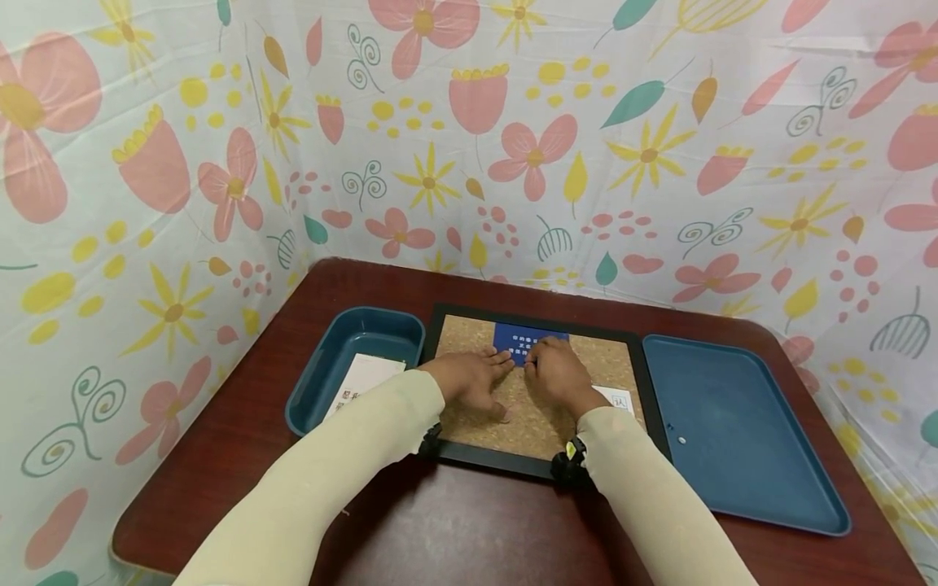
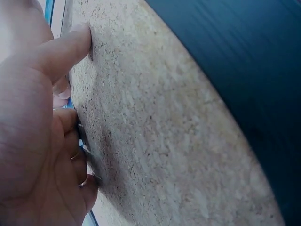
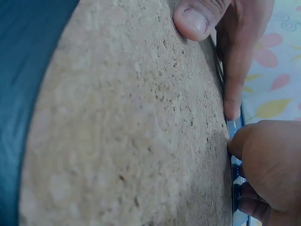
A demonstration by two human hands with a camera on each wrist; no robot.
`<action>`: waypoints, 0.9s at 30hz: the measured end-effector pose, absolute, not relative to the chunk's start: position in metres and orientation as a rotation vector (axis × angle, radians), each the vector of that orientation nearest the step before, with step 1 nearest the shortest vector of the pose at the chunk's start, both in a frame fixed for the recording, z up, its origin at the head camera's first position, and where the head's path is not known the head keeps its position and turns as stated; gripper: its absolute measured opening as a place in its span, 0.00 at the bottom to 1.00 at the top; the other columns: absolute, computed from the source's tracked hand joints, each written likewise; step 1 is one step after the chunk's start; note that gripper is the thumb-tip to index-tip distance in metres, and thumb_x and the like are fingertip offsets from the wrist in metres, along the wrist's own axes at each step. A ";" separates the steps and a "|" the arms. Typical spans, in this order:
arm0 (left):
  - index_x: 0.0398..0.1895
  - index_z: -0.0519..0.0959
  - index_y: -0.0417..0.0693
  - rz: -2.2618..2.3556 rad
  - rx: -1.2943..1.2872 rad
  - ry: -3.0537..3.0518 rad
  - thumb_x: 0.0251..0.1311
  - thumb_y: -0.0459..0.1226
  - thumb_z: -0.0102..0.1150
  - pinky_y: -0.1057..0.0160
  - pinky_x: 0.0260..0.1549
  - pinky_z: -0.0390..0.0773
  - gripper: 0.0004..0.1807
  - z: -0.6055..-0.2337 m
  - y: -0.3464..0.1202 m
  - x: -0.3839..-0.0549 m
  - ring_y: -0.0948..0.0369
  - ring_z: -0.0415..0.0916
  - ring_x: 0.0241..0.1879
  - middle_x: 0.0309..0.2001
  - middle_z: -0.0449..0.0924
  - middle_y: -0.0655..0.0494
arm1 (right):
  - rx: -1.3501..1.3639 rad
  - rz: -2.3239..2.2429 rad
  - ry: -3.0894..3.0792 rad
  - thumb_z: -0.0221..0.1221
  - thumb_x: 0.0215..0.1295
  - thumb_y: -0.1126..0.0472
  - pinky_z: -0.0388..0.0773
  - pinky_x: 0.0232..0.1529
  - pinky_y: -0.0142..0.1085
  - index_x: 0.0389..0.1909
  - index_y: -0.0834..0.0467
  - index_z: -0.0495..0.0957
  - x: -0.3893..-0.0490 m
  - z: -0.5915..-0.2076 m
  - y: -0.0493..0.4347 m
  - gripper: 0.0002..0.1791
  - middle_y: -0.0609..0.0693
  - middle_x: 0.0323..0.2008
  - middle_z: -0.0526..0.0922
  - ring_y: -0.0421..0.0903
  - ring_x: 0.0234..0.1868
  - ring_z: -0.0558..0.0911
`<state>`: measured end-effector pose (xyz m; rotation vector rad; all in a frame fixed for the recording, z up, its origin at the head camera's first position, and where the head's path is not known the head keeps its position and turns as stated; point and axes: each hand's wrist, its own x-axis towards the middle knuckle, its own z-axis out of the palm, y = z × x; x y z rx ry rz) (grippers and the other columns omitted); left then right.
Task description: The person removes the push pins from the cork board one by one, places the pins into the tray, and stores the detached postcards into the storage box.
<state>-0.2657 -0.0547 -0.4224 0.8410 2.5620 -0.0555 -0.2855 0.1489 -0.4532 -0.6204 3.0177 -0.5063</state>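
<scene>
A blue card (image 1: pixel 510 335) with white printed characters lies at the far edge of a black-framed cork board (image 1: pixel 469 334). My left hand (image 1: pixel 472 379) rests on the board with fingers spread, its fingertips at the card's left lower corner. The thumb (image 2: pixel 70 49) touches bare cork in the left wrist view. My right hand (image 1: pixel 560 370) is over the card's right part, fingers bent down onto it; in the right wrist view its thumb (image 3: pixel 240 141) is at the card's near edge. I cannot tell whether something is between the right fingertips.
On the left, a deep blue tray (image 1: pixel 304 382) holds white cards (image 1: pixel 366 378) with characters. A flat blue tray (image 1: pixel 740 423) stands on the right, with a small pale round piece (image 1: pixel 681 440) in it. Another white card (image 1: pixel 619 399) lies on the cork beside my right wrist. Flowered cloth (image 1: pixel 535 155) hangs behind the table.
</scene>
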 end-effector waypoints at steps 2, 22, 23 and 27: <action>0.85 0.42 0.58 -0.048 0.854 2.560 0.64 0.72 0.51 0.59 0.76 0.47 0.55 -0.422 -0.055 -0.266 0.57 0.33 0.81 0.83 0.35 0.62 | -0.635 -0.446 3.032 0.56 0.76 0.58 0.73 0.60 0.55 0.46 0.57 0.84 -0.286 -0.453 0.149 0.11 0.56 0.55 0.79 0.59 0.61 0.75; 0.84 0.49 0.64 0.076 0.807 2.539 0.62 0.69 0.57 0.50 0.76 0.49 0.52 -0.416 -0.057 -0.261 0.56 0.32 0.81 0.83 0.34 0.61 | -0.834 -0.103 3.030 0.61 0.75 0.57 0.83 0.48 0.53 0.52 0.56 0.86 -0.285 -0.448 0.151 0.11 0.52 0.45 0.88 0.54 0.46 0.86; 0.84 0.47 0.65 0.056 0.811 2.538 0.63 0.70 0.56 0.51 0.76 0.49 0.52 -0.416 -0.057 -0.261 0.56 0.32 0.81 0.83 0.33 0.62 | -0.825 -0.129 3.027 0.61 0.75 0.57 0.82 0.49 0.53 0.52 0.56 0.85 -0.286 -0.447 0.152 0.12 0.53 0.46 0.88 0.54 0.47 0.86; 0.85 0.43 0.64 -0.015 0.842 2.535 0.64 0.71 0.50 0.52 0.77 0.45 0.53 -0.417 -0.056 -0.260 0.56 0.29 0.81 0.83 0.30 0.61 | -0.799 -0.190 3.021 0.62 0.75 0.57 0.82 0.49 0.54 0.54 0.57 0.85 -0.285 -0.445 0.153 0.13 0.53 0.47 0.87 0.54 0.48 0.86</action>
